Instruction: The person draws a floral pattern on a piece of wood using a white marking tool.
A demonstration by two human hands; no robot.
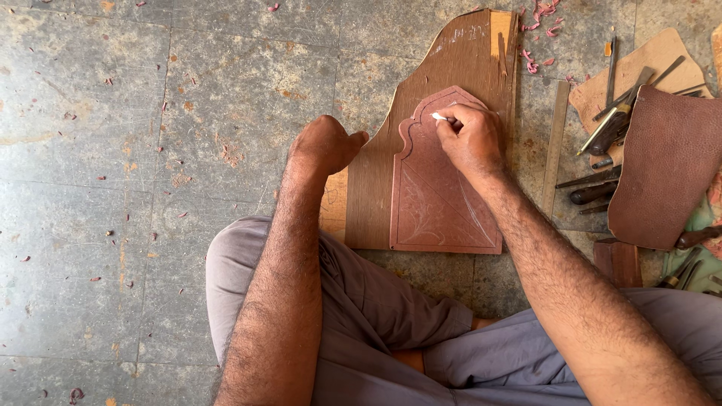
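Covering the whole view was a worn grey stone floor point(150, 150), cracked and flecked with reddish shavings. On it, before the seated person's crossed legs, lay a wooden board point(376, 188) with a reddish arch-topped panel point(440, 199) on top. The right hand point(472, 137) pinched a white chalk piece point(438, 116) against the panel's top. The left hand point(325, 144), loosely curled and empty, pressed the board's left edge. Carving tools point(609, 128) and a brown leather sheet point(665, 165) lay just right.

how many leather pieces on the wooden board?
1: a reddish arch-topped leather panel lying flat on the wooden board, under the right hand. A separate brown leather piece lies off the board, right.
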